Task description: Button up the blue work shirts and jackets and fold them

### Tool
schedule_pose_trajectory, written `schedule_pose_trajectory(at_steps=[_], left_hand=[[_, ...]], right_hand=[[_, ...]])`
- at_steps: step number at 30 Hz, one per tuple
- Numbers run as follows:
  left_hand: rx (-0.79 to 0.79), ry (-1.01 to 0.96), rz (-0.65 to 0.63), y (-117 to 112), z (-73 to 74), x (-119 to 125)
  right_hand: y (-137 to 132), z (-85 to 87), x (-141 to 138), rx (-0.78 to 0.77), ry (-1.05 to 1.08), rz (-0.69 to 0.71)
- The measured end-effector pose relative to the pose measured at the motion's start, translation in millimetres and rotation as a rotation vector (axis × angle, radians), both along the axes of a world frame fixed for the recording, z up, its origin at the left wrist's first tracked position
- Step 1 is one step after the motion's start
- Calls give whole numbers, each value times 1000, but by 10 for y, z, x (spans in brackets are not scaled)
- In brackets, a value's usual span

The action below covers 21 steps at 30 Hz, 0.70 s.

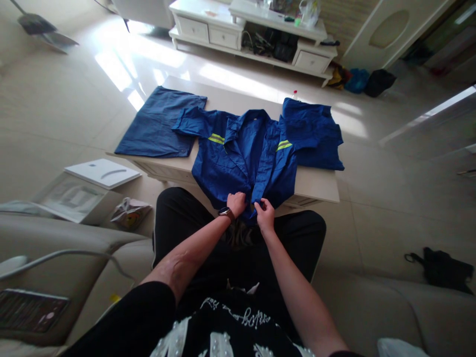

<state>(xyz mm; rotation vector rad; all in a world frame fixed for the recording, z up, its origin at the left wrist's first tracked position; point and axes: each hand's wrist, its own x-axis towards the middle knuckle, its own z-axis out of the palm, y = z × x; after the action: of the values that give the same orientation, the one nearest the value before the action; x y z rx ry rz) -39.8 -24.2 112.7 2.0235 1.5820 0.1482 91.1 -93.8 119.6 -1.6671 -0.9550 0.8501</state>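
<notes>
A blue work jacket [219,166] with yellow and grey reflective strips lies spread over the coffee table, its front parted and its lower edge hanging toward my lap. My left hand [237,204], with a watch at the wrist, is closed on the lower front edge of the jacket. Close by on the right, my right hand [265,214] pinches the other front edge near the hem. Folded blue trousers [156,124] lie left of the jacket. Another folded blue garment [316,131] lies on the right, partly under the jacket's sleeve.
The pale coffee table [320,186] stands before my knees. A white box [102,172] rests on a clear container at the left, beside a plastic bag [130,213]. A phone [31,310] lies on the sofa [122,243]. Beyond stands a white TV cabinet [208,30].
</notes>
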Motion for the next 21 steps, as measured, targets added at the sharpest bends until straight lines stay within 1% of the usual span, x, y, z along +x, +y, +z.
schedule_pose_trajectory(at_steps=[3, 6, 9, 12, 15, 17, 21], left_hand=[[-64, -29, 55, 66, -38, 44], [-140, -81, 83, 137, -46, 52], [-153, -178, 54, 147, 7, -10], [-97, -289, 17, 80, 111, -110], [-36, -378, 5, -13, 214, -183], [-2, -449, 16, -65, 258, -201], [37, -588, 65, -132, 279, -189]], right_hand=[[-16, 19, 13, -7, -32, 21], [-40, 53, 53, 9, -161, 12], [-54, 95, 87, 63, -383, -21], [-38, 125, 77, 100, -506, 25], [5, 136, 26, 103, -470, 114], [34, 139, -6, 103, -433, 159], [72, 162, -16, 90, -411, 200]])
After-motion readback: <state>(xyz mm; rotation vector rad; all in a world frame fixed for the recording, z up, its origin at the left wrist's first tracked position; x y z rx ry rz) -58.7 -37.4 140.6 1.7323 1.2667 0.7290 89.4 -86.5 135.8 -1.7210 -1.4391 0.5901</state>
